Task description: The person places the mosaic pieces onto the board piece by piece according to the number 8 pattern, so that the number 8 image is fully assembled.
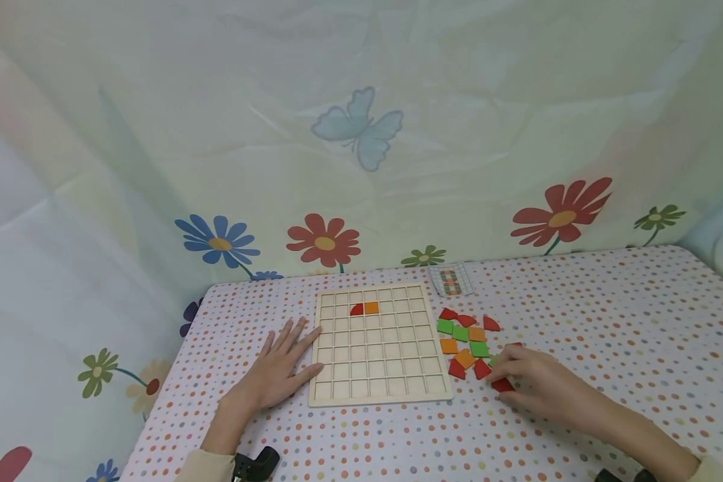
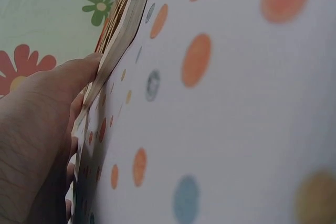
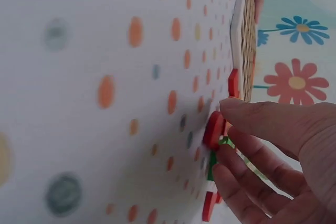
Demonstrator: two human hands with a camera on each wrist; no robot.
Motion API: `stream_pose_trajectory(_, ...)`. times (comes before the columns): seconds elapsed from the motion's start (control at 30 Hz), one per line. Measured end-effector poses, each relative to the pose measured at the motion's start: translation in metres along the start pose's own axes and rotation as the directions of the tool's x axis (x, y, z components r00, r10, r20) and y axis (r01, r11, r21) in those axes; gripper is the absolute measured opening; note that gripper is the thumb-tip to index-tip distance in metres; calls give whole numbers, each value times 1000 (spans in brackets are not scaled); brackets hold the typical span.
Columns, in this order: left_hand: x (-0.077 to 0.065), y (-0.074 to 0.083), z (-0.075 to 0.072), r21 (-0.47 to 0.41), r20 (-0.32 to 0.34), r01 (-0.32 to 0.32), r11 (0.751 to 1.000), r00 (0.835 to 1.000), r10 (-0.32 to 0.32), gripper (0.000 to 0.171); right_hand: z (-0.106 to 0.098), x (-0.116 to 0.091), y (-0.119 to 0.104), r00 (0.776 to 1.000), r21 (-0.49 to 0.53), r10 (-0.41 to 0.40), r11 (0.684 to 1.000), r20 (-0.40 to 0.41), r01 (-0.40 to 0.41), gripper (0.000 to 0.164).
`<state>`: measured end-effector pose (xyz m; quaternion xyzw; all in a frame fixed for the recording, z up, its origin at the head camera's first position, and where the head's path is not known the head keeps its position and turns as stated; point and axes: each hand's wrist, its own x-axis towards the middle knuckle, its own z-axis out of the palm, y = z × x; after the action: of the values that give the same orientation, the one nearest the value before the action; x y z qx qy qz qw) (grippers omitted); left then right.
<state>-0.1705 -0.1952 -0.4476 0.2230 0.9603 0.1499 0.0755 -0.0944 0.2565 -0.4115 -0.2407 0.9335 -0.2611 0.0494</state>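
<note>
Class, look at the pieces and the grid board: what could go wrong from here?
The right grip is at a red piece close to other pieces, so it might nudge them. The left grip touches the edge of the grid board; a push might shift it, perhaps jarring the orange square set in it.

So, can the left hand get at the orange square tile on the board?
Likely yes: the left hand touches the wooden grid board, and nothing covers the orange square tile.
</note>
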Motion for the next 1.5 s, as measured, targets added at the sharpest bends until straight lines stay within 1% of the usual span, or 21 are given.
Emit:
stream_pose_trajectory(0.1,0,0,0,-7,4,2,1000,1000,-2,73,2,-5,5,1000,-24,1,1000,-17,-1,27)
stream_pose_trajectory(0.27,0,-1,1,-4,6,7,1000,1000,-7,73,4,-6,8,1000,-29,8,1000,-22,-8,29)
stream_pose_trajectory(0.43,0,-1,1,-6,5,9,1000,1000,-9,73,3,-3,9,999,16,47,999,5,-47,30)
stream_pose_trajectory(0.6,1,-1,1,-9,8,14,1000,1000,-14,74,2,0,9,998,56,52,997,24,-53,33)
stream_pose_trajectory(0.7,1,-1,1,-6,8,11,1000,1000,-11,73,2,1,8,997,77,72,994,36,-74,33)
stream_pose_trajectory(0.93,1,-2,1,-3,3,1,1000,1000,-1,73,5,2,5,989,86,139,986,41,-142,34)
stream_pose_trajectory(1.1,1,-3,2,6,6,4,1000,1000,-4,73,5,1,5,991,89,133,987,24,-134,35)
stream_pose_trajectory(1.27,1,-3,2,3,3,-3,1000,1000,3,73,4,2,3,988,94,153,984,11,-153,33)
stream_pose_trajectory(1.37,1,-4,2,-2,-1,-9,1000,1000,9,73,5,2,3,991,127,131,983,16,-132,30)
stream_pose_trajectory(1.5,1,-5,3,-3,0,-13,1000,1000,13,73,5,1,3,994,199,100,975,33,-104,25)
